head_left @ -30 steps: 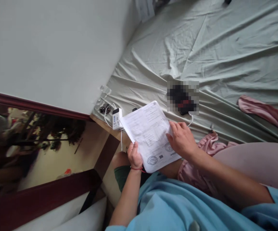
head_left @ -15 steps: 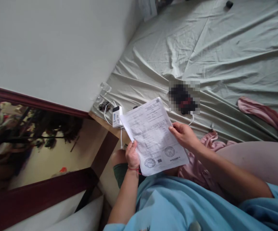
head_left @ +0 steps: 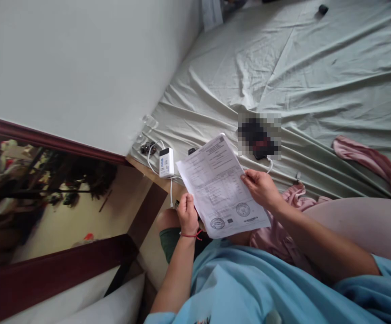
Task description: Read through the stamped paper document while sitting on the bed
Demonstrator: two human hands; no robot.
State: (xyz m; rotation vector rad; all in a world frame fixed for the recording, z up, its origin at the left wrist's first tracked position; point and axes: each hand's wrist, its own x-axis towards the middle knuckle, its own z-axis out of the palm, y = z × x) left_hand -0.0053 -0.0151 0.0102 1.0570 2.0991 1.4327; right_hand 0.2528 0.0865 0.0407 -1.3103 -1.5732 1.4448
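My right hand [head_left: 262,188] pinches the right edge of a white printed paper document [head_left: 217,184], with the thumb on its face. The document tilts before my lap and bears two round stamps near its lower edge. At its left edge my left hand [head_left: 188,213] is closed, thumb and curled fingers at the margin; a red string bracelet circles that wrist. Beyond the left corner lies a white power bank [head_left: 166,163] with a white cable [head_left: 171,193]. A dark, pixelated object [head_left: 258,139] lies past the document's right edge, a white cable at its lower end.
A wrinkled pale green sheet [head_left: 303,90] covers the bed. Dark beads [head_left: 148,147] and a clear container [head_left: 150,122] sit by the wall [head_left: 80,67]. Pink cloth [head_left: 367,157] lies at the right. A wooden bed edge [head_left: 144,171] drops to the floor at left.
The document has shifted slightly right and up. My left thumb, which overlapped the paper more, is now at its very edge. More of a small black object behind the paper shows.
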